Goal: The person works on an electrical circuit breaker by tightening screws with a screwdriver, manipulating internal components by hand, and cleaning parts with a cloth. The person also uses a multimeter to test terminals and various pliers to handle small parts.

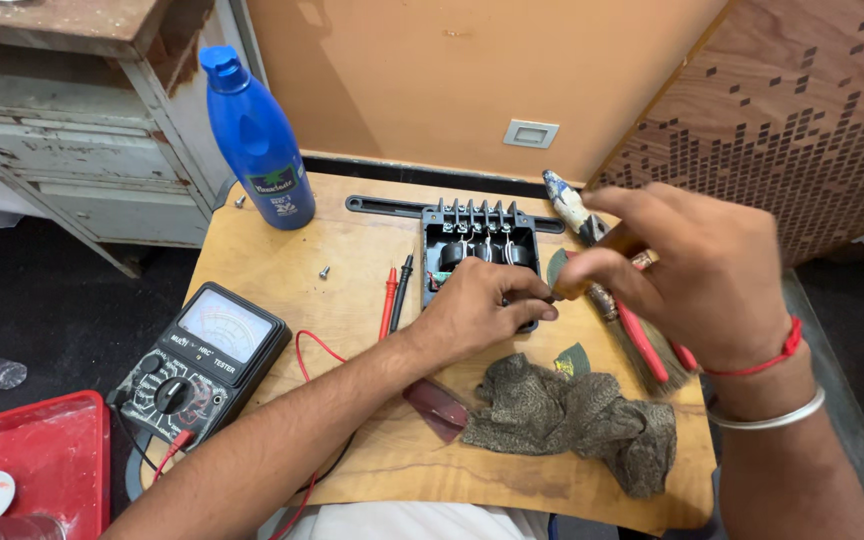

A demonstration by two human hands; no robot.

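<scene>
The left hand (477, 315) rests on the near edge of a black electrical unit (479, 245) with a row of terminals along its far side, its grip pressed against the casing to steady it on the wooden tabletop (372, 450). Just to the right, the right hand (697, 270) hovers with its grip pinched on what seems to be a small tool with a brownish handle (577, 288), the tip aimed at the unit's near right corner; motion blur keeps me from telling exactly what kind of tool it is. The step in hand looks like working on a fastener or contact at that corner. The next move would call for keeping the casing still under the left grip while the tip is seated squarely. Beyond the right grip lie a paintbrush (577, 215) and red-handled pliers (647, 345); below both grips sits a crumpled grey cloth (572, 415). Left of the left grip lie red and black probes (395, 290), an analogue multimeter (202, 365), a loose screw (324, 271) and a blue bottle (257, 140).
</scene>
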